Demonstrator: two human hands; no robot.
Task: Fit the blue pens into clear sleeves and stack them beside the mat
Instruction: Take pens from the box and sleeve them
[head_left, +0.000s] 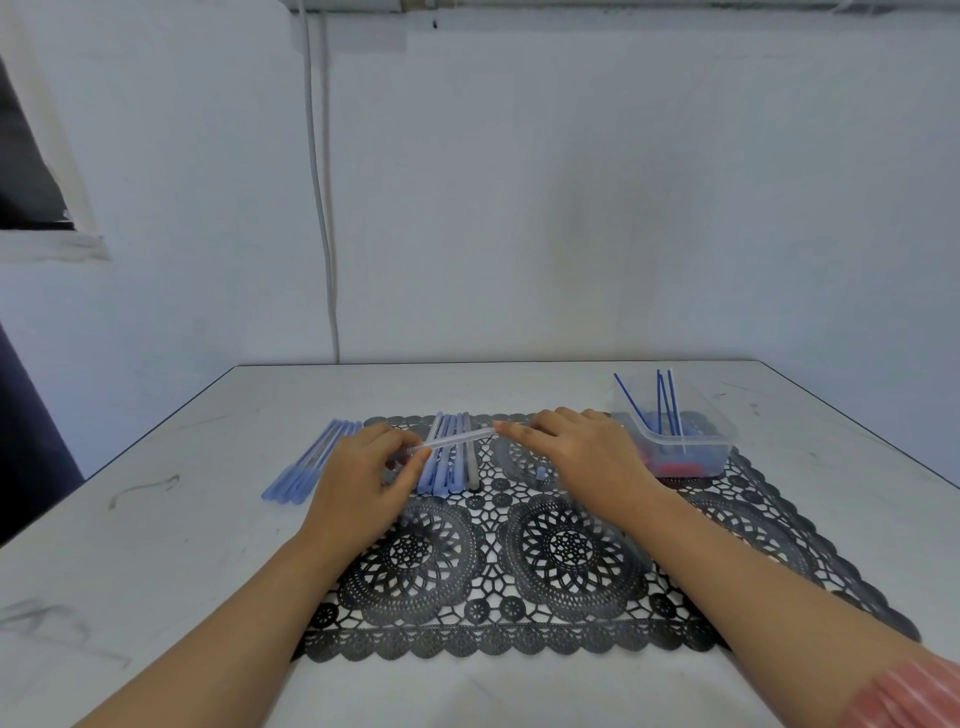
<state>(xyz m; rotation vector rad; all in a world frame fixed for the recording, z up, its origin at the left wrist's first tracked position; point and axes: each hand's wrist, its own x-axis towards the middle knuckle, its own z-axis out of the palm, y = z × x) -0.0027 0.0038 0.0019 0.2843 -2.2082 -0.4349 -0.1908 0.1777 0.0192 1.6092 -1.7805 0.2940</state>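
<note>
Above the far left part of the mat, in the head view, the sleeve was held clear of the surface between both hands. The left hand pinched its left end. The right hand met its right end with its fingertips, though I could not tell whether they pinched or only pressed. Its long axis ran left to right, the right end tilted slightly farther away. Which end was the open one was too blurred to tell.

The sleeve looked thin and slick, so a push off its axis would likely bend it or slip it from the left pinch. It hung right over the row of pens on the mat, so a drop could scatter them, perhaps towards the stack lying left of the mat.
</note>
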